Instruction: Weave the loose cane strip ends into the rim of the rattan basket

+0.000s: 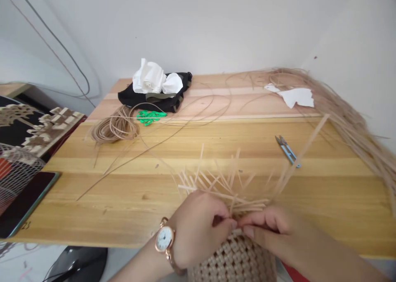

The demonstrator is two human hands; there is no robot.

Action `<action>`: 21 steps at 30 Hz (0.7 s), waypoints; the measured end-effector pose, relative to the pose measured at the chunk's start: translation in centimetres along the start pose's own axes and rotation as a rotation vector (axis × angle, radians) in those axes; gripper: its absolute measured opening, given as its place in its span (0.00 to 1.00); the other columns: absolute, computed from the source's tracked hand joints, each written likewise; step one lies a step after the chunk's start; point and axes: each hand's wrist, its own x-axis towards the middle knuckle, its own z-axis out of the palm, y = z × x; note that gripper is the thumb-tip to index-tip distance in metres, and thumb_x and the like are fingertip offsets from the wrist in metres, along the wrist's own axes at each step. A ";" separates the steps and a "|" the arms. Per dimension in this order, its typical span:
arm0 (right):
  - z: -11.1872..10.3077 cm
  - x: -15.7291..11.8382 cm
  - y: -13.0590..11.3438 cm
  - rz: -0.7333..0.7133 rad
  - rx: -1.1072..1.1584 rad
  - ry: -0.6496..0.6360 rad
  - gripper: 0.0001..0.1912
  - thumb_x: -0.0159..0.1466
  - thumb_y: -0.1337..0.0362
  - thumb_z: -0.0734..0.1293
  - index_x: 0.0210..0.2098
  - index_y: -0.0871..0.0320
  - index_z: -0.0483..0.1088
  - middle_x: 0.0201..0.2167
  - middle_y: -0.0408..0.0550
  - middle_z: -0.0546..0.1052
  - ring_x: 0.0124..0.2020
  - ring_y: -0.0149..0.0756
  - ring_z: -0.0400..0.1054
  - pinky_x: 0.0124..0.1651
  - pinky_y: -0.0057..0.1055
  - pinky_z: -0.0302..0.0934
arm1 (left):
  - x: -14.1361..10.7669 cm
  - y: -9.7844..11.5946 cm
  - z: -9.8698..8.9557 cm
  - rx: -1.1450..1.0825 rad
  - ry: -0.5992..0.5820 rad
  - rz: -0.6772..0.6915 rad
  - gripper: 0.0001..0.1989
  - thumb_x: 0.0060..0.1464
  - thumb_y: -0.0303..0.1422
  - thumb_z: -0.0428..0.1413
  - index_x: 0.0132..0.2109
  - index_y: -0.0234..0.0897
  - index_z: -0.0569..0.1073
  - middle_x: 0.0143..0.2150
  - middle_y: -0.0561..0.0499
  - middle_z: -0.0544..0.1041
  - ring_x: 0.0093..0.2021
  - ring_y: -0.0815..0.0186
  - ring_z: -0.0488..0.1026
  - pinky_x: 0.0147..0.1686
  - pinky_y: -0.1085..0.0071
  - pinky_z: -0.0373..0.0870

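A woven basket (235,259) of flat tan strips stands at the table's near edge, with many loose strip ends (216,178) fanning out from its rim. My left hand (201,224), with a watch (164,238) on the wrist, pinches a strip at the rim between thumb and fingers. Close beside it, my right hand (272,228) is also pinched at the rim, its fingertips nearly meeting the left ones. One long strip (305,154) slants up past my right hand. The exact strip in each pinch is partly hidden by the fingers.
Blue-handled thread snips (287,150) lie right of centre. A coil of thin cane (114,125), a green bundle (151,117) and a black bag (154,102) with white tissue (149,77) sit back left. Long loose strips (349,121) trail along the right; a phone (27,203) rests left.
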 end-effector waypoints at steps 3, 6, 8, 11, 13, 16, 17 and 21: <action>0.4 0.2 0.9 0.095 -0.067 0.074 0.08 0.55 0.62 0.64 0.28 0.60 0.71 0.13 0.36 0.57 0.18 0.25 0.50 0.22 0.24 0.44 | -0.2 -0.3 0.5 -0.028 -0.037 -0.017 0.16 0.50 0.31 0.51 0.16 0.33 0.62 0.13 0.59 0.56 0.18 0.77 0.51 0.20 0.78 0.47; 1.0 0.7 1.8 0.148 -0.087 0.113 0.08 0.55 0.62 0.64 0.27 0.62 0.70 0.13 0.34 0.51 0.16 0.24 0.43 0.20 0.24 0.37 | -0.3 -0.7 0.7 -0.063 -0.056 -0.041 0.16 0.51 0.32 0.50 0.17 0.33 0.66 0.13 0.58 0.58 0.17 0.77 0.52 0.20 0.78 0.48; 1.2 0.7 2.1 0.119 -0.082 0.072 0.10 0.57 0.62 0.61 0.27 0.62 0.71 0.14 0.37 0.57 0.17 0.25 0.48 0.21 0.24 0.41 | -0.3 -0.9 0.9 -0.088 -0.071 -0.057 0.16 0.51 0.32 0.50 0.18 0.34 0.67 0.13 0.58 0.59 0.17 0.77 0.52 0.20 0.78 0.48; 0.9 0.2 2.1 0.032 -0.160 0.026 0.13 0.59 0.64 0.57 0.30 0.57 0.73 0.26 0.45 0.73 0.28 0.32 0.65 0.29 0.25 0.54 | -0.4 -1.1 1.0 -0.111 -0.091 -0.058 0.16 0.51 0.32 0.50 0.18 0.34 0.69 0.13 0.57 0.60 0.18 0.76 0.53 0.20 0.78 0.48; 0.4 -0.3 1.8 -0.021 -0.243 0.017 0.14 0.59 0.65 0.57 0.33 0.52 0.74 0.36 0.43 0.77 0.38 0.36 0.68 0.38 0.28 0.59 | -0.5 -1.1 1.1 -0.130 -0.103 -0.051 0.16 0.51 0.32 0.51 0.18 0.34 0.69 0.14 0.57 0.62 0.19 0.76 0.55 0.21 0.79 0.49; -0.3 -0.9 1.4 -0.084 -0.348 -0.006 0.15 0.59 0.66 0.57 0.33 0.49 0.75 0.41 0.41 0.77 0.42 0.37 0.69 0.41 0.28 0.60 | -0.8 -1.1 1.2 -0.156 -0.125 -0.062 0.15 0.51 0.32 0.50 0.19 0.35 0.71 0.15 0.57 0.63 0.19 0.76 0.57 0.21 0.79 0.50; -0.4 -1.0 1.2 -0.108 -0.379 -0.020 0.15 0.59 0.66 0.57 0.34 0.49 0.75 0.39 0.41 0.77 0.40 0.37 0.70 0.39 0.28 0.61 | -0.8 -1.0 1.2 -0.159 -0.128 -0.069 0.15 0.51 0.32 0.50 0.20 0.35 0.71 0.15 0.57 0.63 0.19 0.76 0.57 0.21 0.80 0.50; 0.0 -1.0 0.8 -0.172 -0.475 -0.039 0.14 0.60 0.66 0.57 0.33 0.52 0.75 0.30 0.44 0.77 0.31 0.35 0.70 0.36 0.27 0.60 | -0.8 -0.9 1.4 -0.117 -0.097 -0.073 0.15 0.50 0.32 0.50 0.18 0.34 0.68 0.14 0.58 0.59 0.18 0.77 0.53 0.20 0.79 0.48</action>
